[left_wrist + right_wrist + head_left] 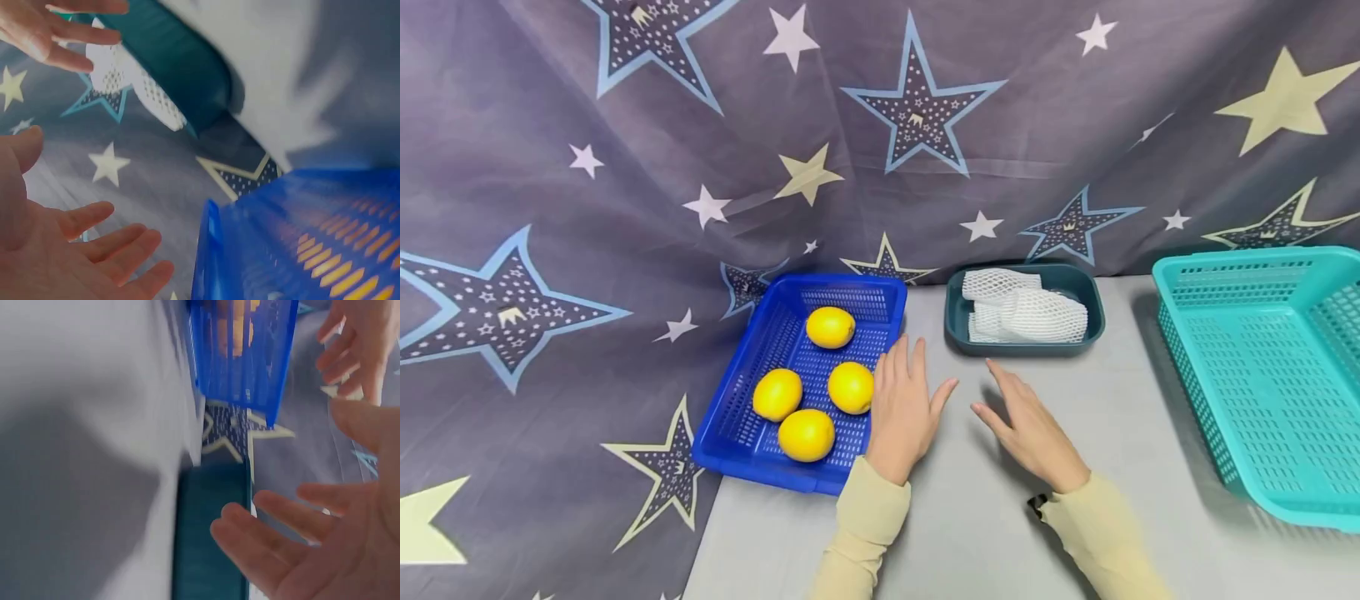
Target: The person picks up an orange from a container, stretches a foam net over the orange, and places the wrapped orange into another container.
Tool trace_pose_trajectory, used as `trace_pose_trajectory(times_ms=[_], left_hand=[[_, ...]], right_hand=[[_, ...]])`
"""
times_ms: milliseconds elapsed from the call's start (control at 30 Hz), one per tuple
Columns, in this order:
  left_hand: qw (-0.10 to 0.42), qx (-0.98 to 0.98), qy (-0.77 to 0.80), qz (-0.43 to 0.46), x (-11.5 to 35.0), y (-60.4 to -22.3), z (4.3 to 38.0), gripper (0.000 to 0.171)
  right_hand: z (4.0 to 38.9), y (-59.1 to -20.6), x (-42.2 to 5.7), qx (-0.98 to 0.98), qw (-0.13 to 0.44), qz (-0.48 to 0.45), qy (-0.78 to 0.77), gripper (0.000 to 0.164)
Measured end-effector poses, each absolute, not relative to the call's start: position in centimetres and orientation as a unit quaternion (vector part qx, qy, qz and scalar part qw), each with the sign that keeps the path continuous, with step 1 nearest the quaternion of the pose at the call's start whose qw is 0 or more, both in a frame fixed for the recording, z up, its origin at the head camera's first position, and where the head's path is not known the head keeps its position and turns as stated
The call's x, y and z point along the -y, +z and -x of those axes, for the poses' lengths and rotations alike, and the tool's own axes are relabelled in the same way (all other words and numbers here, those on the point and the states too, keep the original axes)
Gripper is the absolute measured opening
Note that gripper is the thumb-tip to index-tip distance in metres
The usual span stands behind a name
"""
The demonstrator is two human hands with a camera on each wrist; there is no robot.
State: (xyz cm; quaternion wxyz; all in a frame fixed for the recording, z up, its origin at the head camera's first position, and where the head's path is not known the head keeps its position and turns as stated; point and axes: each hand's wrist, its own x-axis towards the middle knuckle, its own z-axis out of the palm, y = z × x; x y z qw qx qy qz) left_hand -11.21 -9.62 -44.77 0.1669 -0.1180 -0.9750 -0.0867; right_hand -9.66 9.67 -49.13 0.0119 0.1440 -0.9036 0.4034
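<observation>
My left hand (904,408) is held at the right rim of a blue plastic basket (745,472), fingers extended and holding nothing. Several yellow lemons (806,435) lie inside that basket. In the head view my right hand (1032,432) hovers over the table just in front of a dark teal tub (1022,348), its fingers spread and the palm bare. White foam net sleeves (1043,317) are heaped in the tub. Through the left wrist view, both hands appear with nothing in them; the blue basket's slotted side (300,231) stands beside the left one.
A large turquoise basket (1277,400) with slotted walls stands on the right of the light grey table (970,533). Behind the table hangs a grey cloth (865,208) printed with stars, which also covers the left side.
</observation>
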Motion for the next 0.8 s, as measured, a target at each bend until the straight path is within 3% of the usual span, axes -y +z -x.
trace_pose_trajectory(times_ms=[467,667,800], left_hand=[[0.130,0.977,-0.161,0.057,12.3,-41.5,11.2,0.061],[0.150,0.973,-0.166,0.051,13.5,-40.1,11.6,0.056],[0.116,0.974,-0.190,0.038,15.3,-39.7,12.4,0.054]], right_hand=[[10.7,-49.0,-4.8,0.842,-0.039,-0.155,0.515,0.060],[10.9,-48.8,-3.0,0.823,-0.066,-0.164,0.539,0.056],[11.1,-48.8,-2.0,0.807,-0.068,-0.162,0.564,0.051]])
